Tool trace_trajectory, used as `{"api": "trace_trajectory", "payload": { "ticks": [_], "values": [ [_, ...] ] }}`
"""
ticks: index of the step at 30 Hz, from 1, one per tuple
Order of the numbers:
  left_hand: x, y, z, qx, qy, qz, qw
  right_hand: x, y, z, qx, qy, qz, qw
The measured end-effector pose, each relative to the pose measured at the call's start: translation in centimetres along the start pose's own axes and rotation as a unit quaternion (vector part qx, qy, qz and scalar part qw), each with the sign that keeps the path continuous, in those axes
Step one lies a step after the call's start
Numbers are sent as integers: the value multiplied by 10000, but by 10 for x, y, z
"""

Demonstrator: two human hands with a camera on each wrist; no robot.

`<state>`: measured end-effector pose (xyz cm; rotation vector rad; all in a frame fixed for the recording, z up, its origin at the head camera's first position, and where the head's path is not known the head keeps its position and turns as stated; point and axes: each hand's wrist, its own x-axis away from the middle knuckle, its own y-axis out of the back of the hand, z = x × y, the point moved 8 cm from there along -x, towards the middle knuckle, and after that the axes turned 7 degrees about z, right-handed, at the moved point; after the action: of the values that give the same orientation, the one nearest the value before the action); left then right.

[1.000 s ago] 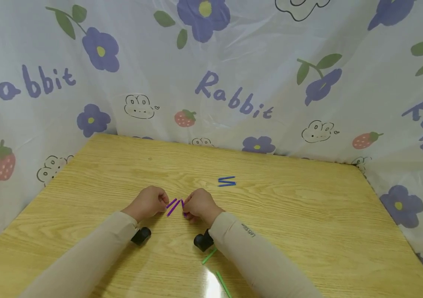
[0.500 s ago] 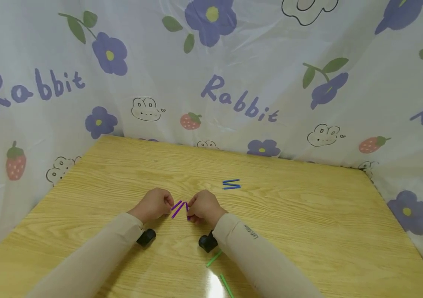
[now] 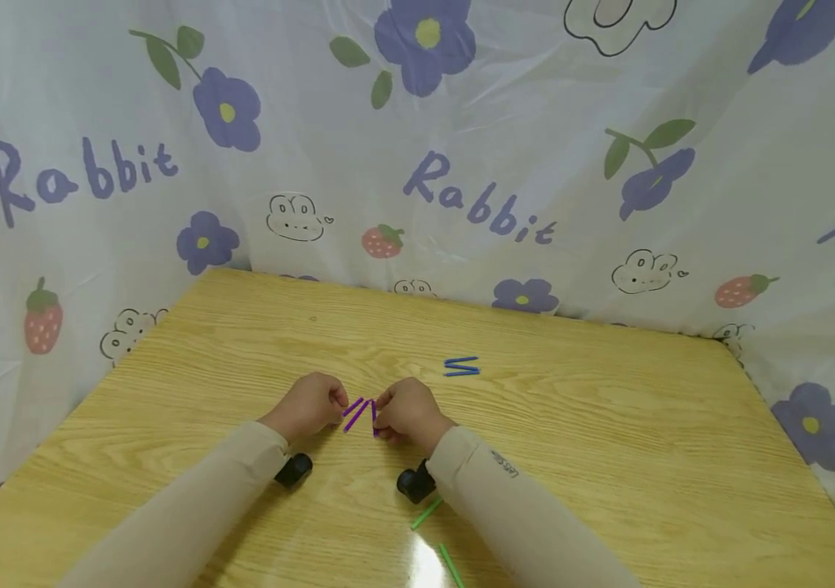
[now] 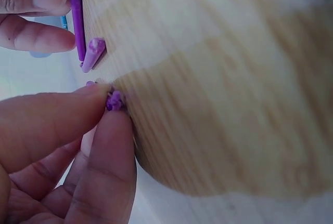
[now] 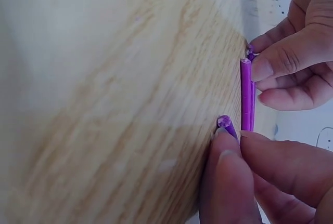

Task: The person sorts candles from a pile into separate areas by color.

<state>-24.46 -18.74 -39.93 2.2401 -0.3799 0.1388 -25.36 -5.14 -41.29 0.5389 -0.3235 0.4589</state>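
Three thin purple sticks lie fanned out on the wooden table, their far ends close together. My left hand [image 3: 313, 403] pinches the left purple stick [image 3: 353, 407] between thumb and finger. In the left wrist view that stick's rough near end [image 4: 115, 101] pokes out from the fingertips. Across from it, my right hand [image 3: 408, 410] pinches the right purple stick [image 3: 375, 415], whose end [image 5: 225, 122] shows above the fingertips in the right wrist view. Between the hands lies the middle purple stick [image 3: 356, 417], also seen full-length in the right wrist view.
Beyond the hands, three blue sticks [image 3: 461, 367] form a zigzag on the table [image 3: 593, 425]. Nearer me lie two green sticks, one [image 3: 428, 514] partly under the right forearm, the other [image 3: 450, 565] at the frame's bottom. A printed curtain [image 3: 358, 147] hangs behind the table.
The head view has shifted slightly, so everything sits a little further right in it. Both hands keep their pinch, and the sticks stay in much the same arrangement.
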Motion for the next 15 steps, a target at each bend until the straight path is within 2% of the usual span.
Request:
{"api": "trace_trajectory", "payload": {
  "ticks": [9, 15],
  "values": [
    [2, 0, -1, 29, 68, 57, 10000, 2, 0, -2, -337, 94, 109, 9993],
    [2, 1, -4, -41, 50, 13, 10000, 4, 0, -1, -356, 100, 158, 9992]
  ]
}}
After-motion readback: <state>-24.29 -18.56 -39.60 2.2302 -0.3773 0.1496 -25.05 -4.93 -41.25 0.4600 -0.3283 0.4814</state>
